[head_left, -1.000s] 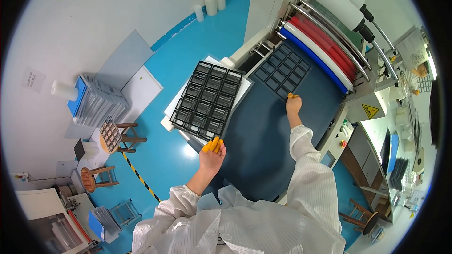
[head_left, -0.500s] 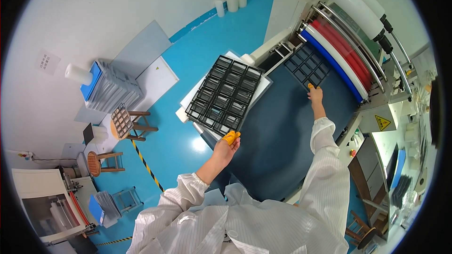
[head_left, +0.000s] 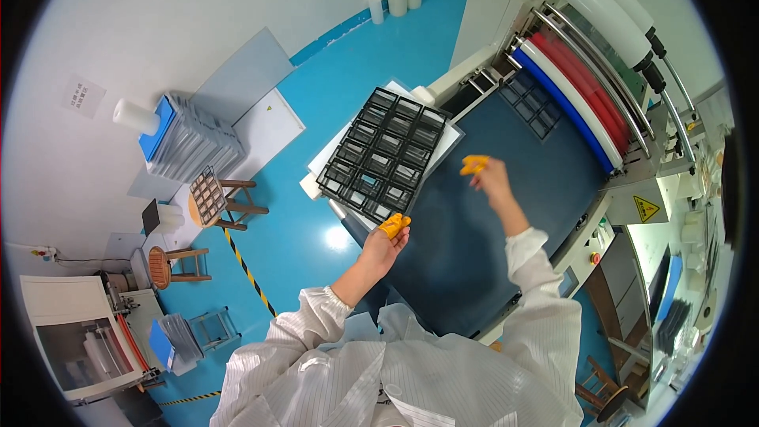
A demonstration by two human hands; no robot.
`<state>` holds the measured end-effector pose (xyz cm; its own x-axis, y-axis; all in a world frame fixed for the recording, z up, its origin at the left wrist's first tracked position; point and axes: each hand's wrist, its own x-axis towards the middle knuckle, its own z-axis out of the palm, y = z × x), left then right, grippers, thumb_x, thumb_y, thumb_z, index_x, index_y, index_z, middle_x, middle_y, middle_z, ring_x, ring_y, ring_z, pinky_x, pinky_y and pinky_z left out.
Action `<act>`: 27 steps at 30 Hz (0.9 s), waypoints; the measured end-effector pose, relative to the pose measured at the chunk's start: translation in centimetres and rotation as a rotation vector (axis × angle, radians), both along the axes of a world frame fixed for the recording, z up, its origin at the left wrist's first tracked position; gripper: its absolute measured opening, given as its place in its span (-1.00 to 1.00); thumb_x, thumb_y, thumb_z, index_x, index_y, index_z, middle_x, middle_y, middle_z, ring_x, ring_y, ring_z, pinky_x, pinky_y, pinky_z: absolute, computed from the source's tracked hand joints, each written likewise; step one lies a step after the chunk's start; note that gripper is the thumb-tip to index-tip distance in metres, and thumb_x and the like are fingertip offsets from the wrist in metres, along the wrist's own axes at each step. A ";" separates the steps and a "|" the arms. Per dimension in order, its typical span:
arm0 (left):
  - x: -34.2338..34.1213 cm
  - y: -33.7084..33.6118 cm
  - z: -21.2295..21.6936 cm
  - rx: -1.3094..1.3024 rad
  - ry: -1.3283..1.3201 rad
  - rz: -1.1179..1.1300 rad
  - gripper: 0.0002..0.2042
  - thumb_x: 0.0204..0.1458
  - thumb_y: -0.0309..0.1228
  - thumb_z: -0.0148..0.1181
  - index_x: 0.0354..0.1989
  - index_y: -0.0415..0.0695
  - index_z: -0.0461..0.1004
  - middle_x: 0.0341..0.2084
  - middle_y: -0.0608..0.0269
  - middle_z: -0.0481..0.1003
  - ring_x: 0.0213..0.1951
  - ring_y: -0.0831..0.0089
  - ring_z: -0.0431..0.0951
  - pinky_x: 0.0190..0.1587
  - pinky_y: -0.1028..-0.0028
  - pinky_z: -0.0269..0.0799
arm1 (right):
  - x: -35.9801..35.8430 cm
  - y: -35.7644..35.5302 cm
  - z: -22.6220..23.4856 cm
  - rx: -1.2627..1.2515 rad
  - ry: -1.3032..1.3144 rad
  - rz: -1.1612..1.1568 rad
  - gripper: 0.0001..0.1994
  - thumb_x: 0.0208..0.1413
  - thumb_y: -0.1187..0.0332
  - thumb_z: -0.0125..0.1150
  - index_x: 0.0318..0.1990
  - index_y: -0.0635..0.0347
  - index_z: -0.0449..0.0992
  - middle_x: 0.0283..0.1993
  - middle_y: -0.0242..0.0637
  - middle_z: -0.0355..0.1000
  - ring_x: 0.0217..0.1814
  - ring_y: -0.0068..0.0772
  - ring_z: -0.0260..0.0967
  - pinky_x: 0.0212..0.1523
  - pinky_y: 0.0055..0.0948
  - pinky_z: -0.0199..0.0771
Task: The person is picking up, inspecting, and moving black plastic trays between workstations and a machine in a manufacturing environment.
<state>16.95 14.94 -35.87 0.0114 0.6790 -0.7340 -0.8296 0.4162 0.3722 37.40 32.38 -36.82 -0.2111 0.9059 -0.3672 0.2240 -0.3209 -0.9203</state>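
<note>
Curling fingers [head_left: 395, 225] close together in wrinkled, rubbery-looking yellow covers in the head view, with the left hand [head_left: 383, 251] at the near corner of a black grid tray [head_left: 379, 150]; unable to tell whether gripping that corner or only touching it. Showing, in that tray, glossy, thin-walled rectangular pockets, three across. Lying on a flat white board [head_left: 447, 142], just past the left edge of a smooth, dull blue-grey belt [head_left: 443, 269]. Showing also, flat on the belt near its far edge, a second grid tray [head_left: 531, 103], partly under a blue roller [head_left: 567, 103].

Hovering over the belt with the right hand [head_left: 494, 178], well apart from both trays: holding the fingers half spread, pointing toward the belt's left edge, gripping nothing. Reaching with both forearms from the lower edge, in white pinstriped sleeves [head_left: 541, 281] with gathered cuffs; bending the right wrist leftward and turning the left palm partly up.

Displaying a yellow triangular warning sign [head_left: 646, 207] on the machine's side, and dark characters on a white notice [head_left: 81, 96] on the wall.
</note>
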 end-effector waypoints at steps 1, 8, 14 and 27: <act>0.1 0.0 0.1 0.014 0.003 -0.009 -0.80 0.09 -0.44 -0.26 -0.20 -0.19 0.29 -0.32 0.27 0.37 -0.35 0.55 0.35 -0.26 0.62 0.31 | -1.6 -1.8 0.2 -0.076 0.040 0.090 -0.77 -0.01 0.39 -0.03 -0.25 0.36 0.40 -0.49 -0.25 0.42 -0.73 -0.66 0.17 -0.76 -0.70 0.17; 0.1 -0.2 0.7 0.024 0.015 0.003 -0.79 0.09 -0.44 -0.28 -0.19 -0.20 0.27 -0.31 0.25 0.37 -0.35 0.53 0.36 -0.25 0.60 0.32 | -8.5 -8.0 0.3 -0.323 0.361 -0.012 -0.81 -0.01 0.40 0.02 -0.33 0.39 0.39 -0.59 -0.34 0.28 -0.74 -0.70 0.02 -0.78 -0.69 -0.04; -3.4 0.2 -0.2 0.065 0.054 0.089 -0.76 0.08 -0.44 -0.32 -0.15 -0.23 0.25 -0.29 0.20 0.35 -0.29 0.46 0.37 -0.21 0.52 0.33 | -6.8 -8.1 -0.2 -0.150 0.543 -0.154 -0.86 0.01 0.50 -0.06 -0.31 0.38 0.37 -0.57 -0.38 0.26 -0.71 -0.75 -0.01 -0.75 -0.73 -0.08; -18.9 3.2 -3.2 0.004 0.474 0.212 -0.67 -0.04 -0.51 -0.38 -0.10 -0.26 0.22 -0.24 0.08 0.32 -0.29 0.32 0.40 -0.34 0.56 0.34 | 9.8 -7.3 0.0 0.135 0.351 -0.721 -0.85 0.05 0.44 -0.05 -0.30 0.34 0.37 -0.58 -0.40 0.25 -0.71 -0.73 -0.02 -0.74 -0.74 -0.05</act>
